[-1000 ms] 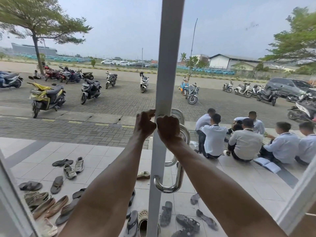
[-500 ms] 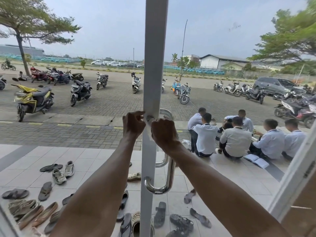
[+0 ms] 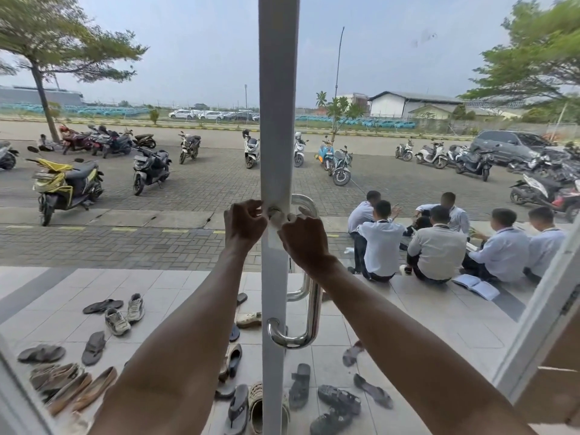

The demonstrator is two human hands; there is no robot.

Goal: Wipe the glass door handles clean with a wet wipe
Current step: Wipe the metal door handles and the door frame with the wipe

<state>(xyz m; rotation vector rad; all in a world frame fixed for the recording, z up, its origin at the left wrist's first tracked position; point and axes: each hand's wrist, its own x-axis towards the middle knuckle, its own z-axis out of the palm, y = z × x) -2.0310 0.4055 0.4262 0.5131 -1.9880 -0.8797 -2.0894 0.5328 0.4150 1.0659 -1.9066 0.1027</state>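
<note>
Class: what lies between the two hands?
Head view: the white door frame, the handle's top mount and a white wipe lie between the left hand and right hand.

Handle (image 3: 314,309) lower bar free; door frame (image 3: 276,120) close left; left hand (image 3: 243,226), right hand (image 3: 303,243) crowd top.

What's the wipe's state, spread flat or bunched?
Bunched: the wet wipe is wadded at the top of the handle, pinched by the right hand.

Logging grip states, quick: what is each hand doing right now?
Left hand: curled, pinching the wet wipe.
Right hand: curled, pinching the wet wipe too.
</note>
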